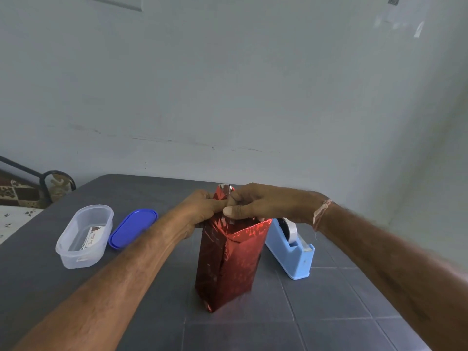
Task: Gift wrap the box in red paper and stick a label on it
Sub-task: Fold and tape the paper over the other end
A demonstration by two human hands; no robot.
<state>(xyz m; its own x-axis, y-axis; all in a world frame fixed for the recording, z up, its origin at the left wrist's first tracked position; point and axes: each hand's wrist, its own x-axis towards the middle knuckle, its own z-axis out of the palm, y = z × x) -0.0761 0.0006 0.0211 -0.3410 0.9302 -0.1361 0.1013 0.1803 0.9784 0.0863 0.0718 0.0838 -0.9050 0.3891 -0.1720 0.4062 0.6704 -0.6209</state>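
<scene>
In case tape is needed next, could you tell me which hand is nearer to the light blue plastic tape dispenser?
Right. The right hand pinches the shiny red wrapping paper close beside the tape dispenser; the left hand holds the paper's opposite side, farther away.

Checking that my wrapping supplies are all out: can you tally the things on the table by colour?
Red: 1, wrapped box
Blue: 2, lid, tape dispenser
Clear: 1, container
White: 1, label inside the container
Total: 5
</scene>
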